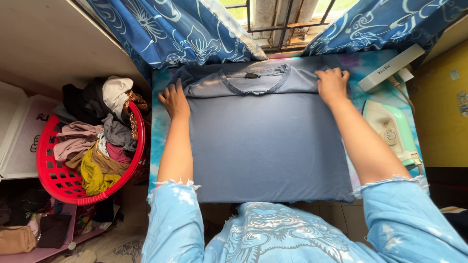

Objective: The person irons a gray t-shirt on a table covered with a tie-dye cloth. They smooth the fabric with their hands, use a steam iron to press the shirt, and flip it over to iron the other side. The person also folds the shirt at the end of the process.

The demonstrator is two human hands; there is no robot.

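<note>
Nearest the camera, two pale blue frayed-edged sleeves [175,214] reach forward over an ironing surface [157,146] with a blue and pink tie-dye cover. Spread flat across it, filling the middle of the board from the near edge to the far end, lies a grey-blue T-shirt [265,146], neckline pointing far, toward the window. Its body looks smooth and free of creases; the shoulder zone near the collar is bunched into soft ridges.

Further out, the left hand [174,101] rests at the shirt's far left shoulder, fingers curled and pressing onto the fabric edge, more a flat hold than a pinch. On the far right shoulder, the right hand [332,85] lies palm down with fingers closed together, pinning the cloth.

Judging by the drape, the shirt is light, thin and limp: it should slide easily over the cover, fold wherever it is lifted, and keep no shape of its own. The shoulder seams, where both hands already sit, look like the firmest places to grip, since the doubled stitching gives something to pinch.

Right of the board stands a pale green iron [392,131], beside a white box [390,68]. Left, on the floor, a red laundry basket [51,170] is heaped with mixed clothes. Farthest away hang blue patterned curtains [161,34].
</note>
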